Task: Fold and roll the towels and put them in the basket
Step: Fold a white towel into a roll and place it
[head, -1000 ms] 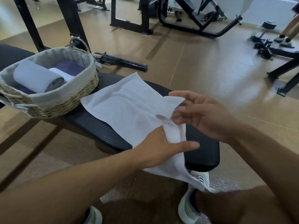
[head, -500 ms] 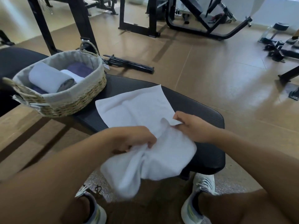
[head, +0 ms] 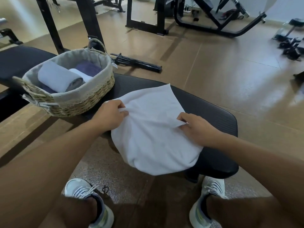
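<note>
Two hands on white towel (head: 153,134) | towel draped over surface (head: 213,112) near edge, basket (head: 79,102) just beside | left hand (head: 110,116) and right hand (head: 197,129) fingers pinched its opposite edges | I judged: tension evenly, lay flat, align corners before folding.

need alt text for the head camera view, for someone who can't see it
A person's left hand and right hand each pinch an edge of a white towel spread over a black padded bench. A woven basket with rolled towels inside sits at the left on the bench.
</note>
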Action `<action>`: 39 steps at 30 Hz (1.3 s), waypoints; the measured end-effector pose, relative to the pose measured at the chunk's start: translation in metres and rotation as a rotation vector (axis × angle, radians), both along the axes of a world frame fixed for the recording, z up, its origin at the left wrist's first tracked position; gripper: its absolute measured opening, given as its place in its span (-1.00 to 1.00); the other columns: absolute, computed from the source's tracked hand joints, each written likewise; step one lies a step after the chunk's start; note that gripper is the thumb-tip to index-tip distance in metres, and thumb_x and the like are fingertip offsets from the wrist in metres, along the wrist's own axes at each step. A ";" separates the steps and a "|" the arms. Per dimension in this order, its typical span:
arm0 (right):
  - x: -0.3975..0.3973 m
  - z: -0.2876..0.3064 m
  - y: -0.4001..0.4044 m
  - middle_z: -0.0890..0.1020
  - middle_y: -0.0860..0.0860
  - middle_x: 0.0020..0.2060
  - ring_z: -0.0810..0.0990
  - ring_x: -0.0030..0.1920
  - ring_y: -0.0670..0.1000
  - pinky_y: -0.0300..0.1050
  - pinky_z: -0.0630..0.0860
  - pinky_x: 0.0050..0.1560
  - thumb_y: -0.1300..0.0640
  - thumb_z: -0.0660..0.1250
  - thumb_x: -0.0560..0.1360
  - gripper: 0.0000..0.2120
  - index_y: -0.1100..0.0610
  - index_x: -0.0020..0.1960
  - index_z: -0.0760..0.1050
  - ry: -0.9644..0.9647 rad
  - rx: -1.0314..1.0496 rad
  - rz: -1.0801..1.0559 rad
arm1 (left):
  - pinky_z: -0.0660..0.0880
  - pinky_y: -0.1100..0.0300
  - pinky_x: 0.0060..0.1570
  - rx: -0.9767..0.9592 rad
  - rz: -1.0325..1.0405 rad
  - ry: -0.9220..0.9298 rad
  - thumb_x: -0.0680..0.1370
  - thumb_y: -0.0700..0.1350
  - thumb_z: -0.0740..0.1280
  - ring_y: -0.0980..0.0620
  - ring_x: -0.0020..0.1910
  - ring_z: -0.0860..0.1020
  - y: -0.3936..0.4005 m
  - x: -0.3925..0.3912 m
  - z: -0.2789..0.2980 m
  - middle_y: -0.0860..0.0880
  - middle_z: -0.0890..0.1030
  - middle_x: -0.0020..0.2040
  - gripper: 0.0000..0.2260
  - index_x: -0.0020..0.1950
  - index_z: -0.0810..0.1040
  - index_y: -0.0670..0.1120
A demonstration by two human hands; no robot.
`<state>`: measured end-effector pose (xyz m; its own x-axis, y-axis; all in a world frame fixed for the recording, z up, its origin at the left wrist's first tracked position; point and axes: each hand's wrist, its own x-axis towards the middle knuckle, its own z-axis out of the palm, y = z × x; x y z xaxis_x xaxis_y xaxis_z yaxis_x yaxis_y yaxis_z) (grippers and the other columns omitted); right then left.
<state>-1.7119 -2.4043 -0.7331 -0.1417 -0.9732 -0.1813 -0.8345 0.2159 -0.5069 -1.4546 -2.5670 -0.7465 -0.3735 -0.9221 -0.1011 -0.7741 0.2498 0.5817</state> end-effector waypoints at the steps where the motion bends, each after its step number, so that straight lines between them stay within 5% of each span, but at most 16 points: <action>1: 0.002 0.000 0.001 0.59 -0.05 -0.13 0.55 -0.06 0.06 0.04 0.50 -0.03 0.08 0.17 0.62 -0.92 -0.02 -0.03 0.41 0.099 0.007 0.036 | 0.37 0.11 -0.14 -0.026 0.009 -0.002 0.60 0.01 0.37 -0.03 -0.01 0.53 0.001 0.000 -0.001 0.00 0.61 -0.01 -0.89 -0.07 0.59 0.00; 5: 0.011 0.015 0.009 0.43 -0.07 -0.25 0.48 -0.19 0.10 0.01 0.37 -0.21 0.08 0.08 0.64 -0.95 -0.05 0.06 0.29 0.438 0.148 0.132 | 0.38 0.08 -0.10 -0.059 -0.092 -0.137 0.61 0.06 0.33 -0.04 -0.03 0.48 0.011 -0.008 -0.004 0.02 0.57 0.00 -0.87 -0.01 0.55 0.01; 10: 0.027 0.039 0.039 0.40 -0.07 -0.22 0.48 -0.13 0.10 -0.04 0.37 -0.14 0.07 0.13 0.63 -0.88 0.00 0.15 0.35 0.646 0.374 0.289 | 0.36 0.10 -0.05 -0.003 -0.390 -0.241 0.62 0.08 0.32 0.01 0.03 0.46 0.034 -0.024 -0.001 0.08 0.54 0.02 -0.93 -0.01 0.48 0.12; 14: 0.027 0.041 0.054 0.56 -0.07 -0.21 0.53 -0.26 -0.11 -0.14 0.48 -0.18 0.13 0.22 0.61 -0.90 -0.01 -0.06 0.34 0.373 0.711 0.410 | 0.42 0.10 -0.02 0.080 -0.576 -0.265 0.60 0.12 0.34 0.03 0.04 0.52 0.048 -0.028 0.006 0.11 0.58 0.00 -0.91 0.01 0.54 0.13; 16: 0.016 0.045 0.049 0.70 0.01 -0.17 0.69 -0.26 -0.07 -0.04 0.62 -0.07 0.10 0.25 0.62 -0.92 0.00 -0.06 0.46 0.150 0.782 0.357 | 0.46 0.09 -0.01 0.101 -0.583 -0.236 0.60 0.11 0.33 0.05 0.03 0.53 0.043 -0.026 0.008 0.11 0.59 0.00 -0.92 -0.03 0.53 0.14; 18: -0.005 0.052 0.041 0.74 0.06 -0.11 0.75 -0.17 0.03 0.06 0.67 0.00 0.10 0.26 0.65 -0.89 0.08 0.05 0.55 -0.067 0.709 0.259 | 0.48 0.09 -0.06 0.105 -0.477 -0.109 0.60 0.09 0.35 0.06 -0.01 0.55 0.032 -0.023 0.010 0.11 0.60 -0.04 -0.88 -0.13 0.53 0.13; 23: -0.048 0.049 0.014 0.74 0.05 0.02 0.72 0.01 0.06 -0.07 0.64 0.00 0.19 0.27 0.65 -0.85 0.16 0.17 0.59 -0.533 0.217 -0.072 | 0.38 0.17 -0.27 0.028 -0.073 0.185 0.61 0.03 0.37 0.11 -0.20 0.53 0.003 -0.015 0.009 0.05 0.60 -0.17 -0.83 -0.11 0.56 -0.02; 28: -0.059 0.005 -0.024 0.71 -0.05 -0.12 0.68 -0.12 0.01 -0.21 0.49 -0.20 0.16 0.32 0.62 -0.94 0.04 -0.02 0.55 -0.105 0.033 -0.273 | 0.46 0.08 -0.14 0.005 0.056 0.201 0.59 0.05 0.37 0.01 -0.07 0.59 -0.016 -0.012 -0.004 0.01 0.64 -0.11 -0.83 -0.12 0.58 -0.02; 32: -0.052 -0.005 -0.041 0.64 -0.08 -0.18 0.59 -0.20 -0.05 -0.15 0.43 -0.23 -0.11 0.40 0.55 -0.82 -0.01 -0.01 0.55 -0.046 0.009 -0.290 | 0.39 0.13 -0.25 -0.017 0.088 0.160 0.57 0.05 0.39 0.02 -0.11 0.55 -0.020 -0.016 -0.007 0.00 0.61 -0.13 -0.82 -0.13 0.55 -0.04; 39: -0.063 -0.027 -0.063 0.59 -0.09 -0.14 0.55 -0.05 0.05 -0.04 0.40 -0.07 -0.08 0.23 0.62 -0.81 0.00 -0.05 0.50 0.026 -0.137 -0.459 | 0.40 0.08 -0.26 -0.074 0.094 0.125 0.59 0.06 0.36 -0.03 -0.11 0.55 -0.028 -0.025 -0.010 0.00 0.59 -0.13 -0.81 -0.09 0.52 -0.04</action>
